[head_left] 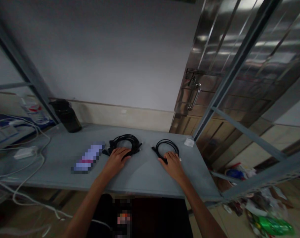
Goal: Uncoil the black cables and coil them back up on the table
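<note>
The lower half of the frame is spanned by a grey table. At centre left, a dark bottle is stood near the wall; below it, a flat, pixelated object is seen. Just left of the lower centre, a thick bundle of black cable is laid in a ring; its near edge is covered by the left hand, with fingers bent and the ring extending beyond them. Right of centre, a thinner black coil is touched at its near right edge by the right hand, most of the loop being left above and left of the fingers. Whether either hand is closed around cable cannot be told.
</note>
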A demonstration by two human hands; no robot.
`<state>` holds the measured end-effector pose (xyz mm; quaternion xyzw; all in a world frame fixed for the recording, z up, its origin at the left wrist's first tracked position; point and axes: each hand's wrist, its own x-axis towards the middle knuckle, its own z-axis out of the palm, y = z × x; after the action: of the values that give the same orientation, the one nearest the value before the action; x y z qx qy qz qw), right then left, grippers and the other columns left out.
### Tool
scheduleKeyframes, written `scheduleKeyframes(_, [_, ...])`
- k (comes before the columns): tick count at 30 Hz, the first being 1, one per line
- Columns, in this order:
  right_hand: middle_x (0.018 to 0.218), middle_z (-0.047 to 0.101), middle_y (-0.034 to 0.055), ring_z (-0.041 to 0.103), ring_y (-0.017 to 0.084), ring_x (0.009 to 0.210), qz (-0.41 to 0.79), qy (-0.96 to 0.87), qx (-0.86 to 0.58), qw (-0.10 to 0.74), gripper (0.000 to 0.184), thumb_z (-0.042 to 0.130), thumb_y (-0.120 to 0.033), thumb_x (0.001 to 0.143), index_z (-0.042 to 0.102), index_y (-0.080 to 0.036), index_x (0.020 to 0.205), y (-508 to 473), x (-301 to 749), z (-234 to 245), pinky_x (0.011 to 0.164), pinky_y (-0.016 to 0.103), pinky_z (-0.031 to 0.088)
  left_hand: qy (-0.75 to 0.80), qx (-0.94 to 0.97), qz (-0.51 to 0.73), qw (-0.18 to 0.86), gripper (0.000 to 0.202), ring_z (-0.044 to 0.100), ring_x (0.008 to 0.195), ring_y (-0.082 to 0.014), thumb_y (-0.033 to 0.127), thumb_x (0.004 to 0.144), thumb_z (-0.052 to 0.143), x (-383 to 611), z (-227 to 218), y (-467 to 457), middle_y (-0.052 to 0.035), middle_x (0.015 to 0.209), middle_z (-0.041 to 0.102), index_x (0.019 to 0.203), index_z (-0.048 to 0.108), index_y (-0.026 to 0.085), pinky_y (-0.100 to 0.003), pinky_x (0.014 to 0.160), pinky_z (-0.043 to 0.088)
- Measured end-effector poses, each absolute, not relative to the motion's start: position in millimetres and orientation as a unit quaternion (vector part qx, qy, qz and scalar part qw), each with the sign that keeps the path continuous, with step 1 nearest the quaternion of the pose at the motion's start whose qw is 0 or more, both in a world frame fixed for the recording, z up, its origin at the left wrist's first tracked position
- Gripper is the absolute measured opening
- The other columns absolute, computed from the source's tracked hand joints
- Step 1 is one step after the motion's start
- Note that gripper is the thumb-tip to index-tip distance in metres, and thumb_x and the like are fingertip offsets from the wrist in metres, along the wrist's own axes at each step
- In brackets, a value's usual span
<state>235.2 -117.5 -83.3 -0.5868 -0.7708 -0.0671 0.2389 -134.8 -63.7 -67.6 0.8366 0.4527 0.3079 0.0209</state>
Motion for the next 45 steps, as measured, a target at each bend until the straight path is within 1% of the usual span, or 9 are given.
scheduleKeyframes(5, [0.104,0.074,0.0102,0.069,0.029,0.107,-0.090,-0.773,-0.585,0.230,0.047,0.046,-0.056,0.119,0.070,-0.019,0.102,-120,238,-81,0.097,0.041,0.047,0.467,0.826,0.316,-0.019,0.037,0.070,0.130,-0.0366,0.035,0.109,0.055,-112,-72,-53,-0.0139,0.130,0.082,0.134,0.078,0.021,-0.060,0.124,0.046])
scheduleKeyframes(12, [0.091,0.077,0.0094,0.075,0.025,0.085,-0.052,-0.752,-0.617,0.224,0.051,0.038,-0.058,0.121,0.069,-0.019,0.111,-122,239,-79,0.079,0.033,0.047,0.442,0.821,0.355,-0.069,0.039,0.066,0.136,-0.0344,0.031,0.111,0.057,-100,-69,-69,-0.0149,0.139,0.076,0.146,0.070,0.020,-0.058,0.130,0.041])
scheduleKeyframes(19, [0.083,0.077,0.0085,0.074,0.023,0.076,-0.053,-0.755,-0.621,0.205,0.059,0.027,-0.050,0.123,0.074,-0.020,0.106,-122,241,-81,0.070,0.031,0.039,0.418,0.813,0.398,-0.072,0.032,0.068,0.128,-0.0320,0.022,0.109,0.059,-98,-54,-79,-0.0136,0.131,0.077,0.137,0.073,0.021,-0.056,0.124,0.047])
scheduleKeyframes(25, [0.081,0.078,0.0091,0.073,0.021,0.072,-0.048,-0.753,-0.621,0.214,0.062,0.026,-0.050,0.123,0.077,-0.019,0.107,-121,243,-80,0.067,0.031,0.038,0.410,0.810,0.415,-0.056,0.025,0.070,0.121,-0.0310,0.026,0.111,0.059,-98,-52,-81,-0.0126,0.123,0.079,0.131,0.074,0.020,-0.053,0.115,0.051])
scheduleKeyframes(29, [0.079,0.078,0.0087,0.074,0.021,0.070,-0.039,-0.753,-0.614,0.232,0.063,0.025,-0.052,0.123,0.077,-0.020,0.107,-128,237,-72,0.066,0.030,0.041,0.396,0.821,0.409,0.032,0.025,0.073,0.116,-0.0303,0.034,0.111,0.061,-86,-48,-96,-0.0115,0.119,0.082,0.124,0.078,0.021,-0.050,0.111,0.054])
scheduleKeyframes(34, [0.085,0.080,0.0062,0.079,0.022,0.079,0.022,-0.763,-0.575,0.296,0.059,0.026,-0.056,0.123,0.073,-0.022,0.111,-166,199,-67,0.072,0.029,0.050,0.402,0.758,0.413,0.307,0.035,0.076,0.122,-0.0292,0.049,0.109,0.064,-50,-37,-145,-0.0107,0.128,0.082,0.129,0.080,0.026,-0.045,0.113,0.055])
scheduleKeyframes(36, [0.093,0.081,0.0079,0.081,0.024,0.088,0.085,-0.760,-0.544,0.347,0.054,0.032,-0.058,0.122,0.072,-0.022,0.115,-188,178,-66,0.078,0.030,0.055,0.410,0.698,0.444,0.384,0.037,0.077,0.117,-0.0283,0.054,0.110,0.061,-37,-31,-166,-0.0106,0.122,0.083,0.122,0.081,0.025,-0.041,0.109,0.057])
scheduleKeyframes(40, [0.113,0.082,0.0126,0.082,0.026,0.101,0.163,-0.744,-0.499,0.414,0.049,0.039,-0.058,0.120,0.071,-0.021,0.125,-224,151,-54,0.090,0.033,0.060,0.428,0.605,0.501,0.448,0.043,0.074,0.092,-0.0257,0.064,0.101,0.070,-26,-18,-191,-0.0080,0.095,0.079,0.097,0.078,0.022,-0.035,0.088,0.059])
scheduleKeyframes(45, [0.095,0.079,0.0055,0.078,0.022,0.089,0.266,-0.732,-0.457,0.429,0.043,0.041,-0.051,0.121,0.073,-0.023,0.115,-245,151,-30,0.089,0.032,0.060,0.419,0.555,0.508,0.508,0.048,0.072,0.084,-0.0239,0.069,0.091,0.080,-31,-4,-201,-0.0078,0.087,0.078,0.086,0.076,0.021,-0.033,0.080,0.057])
